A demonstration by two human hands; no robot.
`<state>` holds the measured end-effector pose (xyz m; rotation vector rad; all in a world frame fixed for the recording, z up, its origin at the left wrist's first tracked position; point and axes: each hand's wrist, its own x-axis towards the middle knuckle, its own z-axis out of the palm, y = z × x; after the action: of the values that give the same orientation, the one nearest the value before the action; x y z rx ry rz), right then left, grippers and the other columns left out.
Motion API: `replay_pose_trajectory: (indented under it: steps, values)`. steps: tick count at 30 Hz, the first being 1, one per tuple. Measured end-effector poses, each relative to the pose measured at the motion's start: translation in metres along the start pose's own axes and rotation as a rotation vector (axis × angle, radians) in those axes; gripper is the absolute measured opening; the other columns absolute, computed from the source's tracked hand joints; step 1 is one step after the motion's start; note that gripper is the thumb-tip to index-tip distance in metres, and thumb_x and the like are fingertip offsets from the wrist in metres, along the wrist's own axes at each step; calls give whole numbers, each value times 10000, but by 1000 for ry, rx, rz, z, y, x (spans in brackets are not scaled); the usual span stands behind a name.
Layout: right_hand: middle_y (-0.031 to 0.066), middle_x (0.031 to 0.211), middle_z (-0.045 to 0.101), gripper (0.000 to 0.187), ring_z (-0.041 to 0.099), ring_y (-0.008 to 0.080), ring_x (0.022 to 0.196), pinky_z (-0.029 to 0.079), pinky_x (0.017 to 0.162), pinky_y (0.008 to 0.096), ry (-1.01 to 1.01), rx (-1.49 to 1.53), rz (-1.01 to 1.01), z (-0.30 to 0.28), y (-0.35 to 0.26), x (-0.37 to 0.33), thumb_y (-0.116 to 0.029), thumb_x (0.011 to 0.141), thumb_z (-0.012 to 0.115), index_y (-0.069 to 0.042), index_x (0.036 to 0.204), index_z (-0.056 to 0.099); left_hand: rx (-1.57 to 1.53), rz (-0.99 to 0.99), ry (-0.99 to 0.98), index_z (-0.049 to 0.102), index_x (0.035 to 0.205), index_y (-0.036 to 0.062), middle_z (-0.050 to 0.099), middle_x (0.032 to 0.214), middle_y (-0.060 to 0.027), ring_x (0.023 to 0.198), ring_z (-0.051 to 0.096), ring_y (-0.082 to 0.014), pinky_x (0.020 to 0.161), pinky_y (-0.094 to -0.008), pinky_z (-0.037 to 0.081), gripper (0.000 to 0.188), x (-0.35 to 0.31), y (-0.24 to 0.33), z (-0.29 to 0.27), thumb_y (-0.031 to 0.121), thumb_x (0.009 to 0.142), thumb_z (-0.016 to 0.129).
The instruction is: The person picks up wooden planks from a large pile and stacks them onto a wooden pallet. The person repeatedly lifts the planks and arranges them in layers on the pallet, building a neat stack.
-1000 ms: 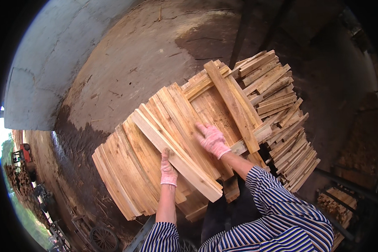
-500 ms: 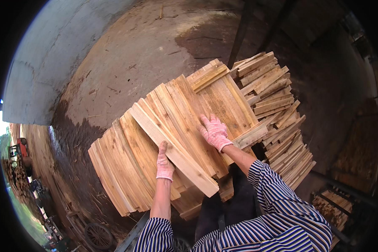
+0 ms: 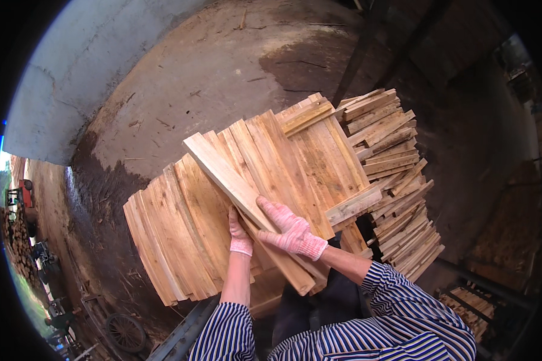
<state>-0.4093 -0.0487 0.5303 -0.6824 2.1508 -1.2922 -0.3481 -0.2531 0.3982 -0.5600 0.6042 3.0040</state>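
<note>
Striped sleeves (image 3: 223, 334): nearest, one to each side, above dark trousers (image 3: 295, 316).
Spoked wheel (image 3: 125, 333): near left, on the ground beside the work.
Slatted wood stack (image 3: 473, 307): near right, in shadow.
Left hand (image 3: 241, 236): pink-and-white glove, at the left edge of the pale plank; closed on that edge, most fingers hidden beneath the wood.
Right hand (image 3: 292, 231): matching glove, touching the plank from its right side. Thumb laid across it, fingers parted from thumb and pointing far left; cannot tell how firmly they grip.
Pale plank (image 3: 226, 171): slanting over the layer of boards, far left to near right, its middle at the hands. A browner length shows along its near left side; cannot tell whether it is a separate piece.
Layer of boards (image 3: 162, 231): side by side under the plank, ends uneven.
Crosspieces: one near (image 3: 355, 203) and one far (image 3: 307, 117), both at the right part of the layer.
Loose sticks (image 3: 397, 159): heaped right of the layer, ends ragged.
Ground (image 3: 180, 99): brown, with scattered splinters, beyond the boards.
Grey wall (image 3: 114, 69): far left.
Red machine (image 3: 25, 192): far left, small, beside piled wood.
</note>
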Motion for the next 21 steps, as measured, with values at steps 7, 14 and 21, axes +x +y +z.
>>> replay_pose_trajectory:
  steps: [7,14,21]
  values:
    - [208,1572,368,824,360,351,1452,370,1162,409,278,-218,370,-68,110,27,-527,947,588,-181,1613,249,-98,-141,0,562,1364,87,680,1213,-130,1059,680,-313,921,-477,574,628,22,-27,-5,476,900,728]
    - [279,1615,265,735,287,395,1499,270,1223,405,132,-567,224,-43,116,46,-527,971,553,-171,1579,341,157,8,327,623,1295,139,672,1248,-36,1191,629,-197,1026,-442,533,395,35,-26,-13,246,931,734]
    - [244,1539,431,990,423,344,1434,368,1171,385,91,44,356,-58,45,9,-504,803,757,-105,1589,306,519,-380,314,366,1542,104,483,1496,-141,1298,551,-281,1019,-470,529,939,64,-69,92,723,876,602]
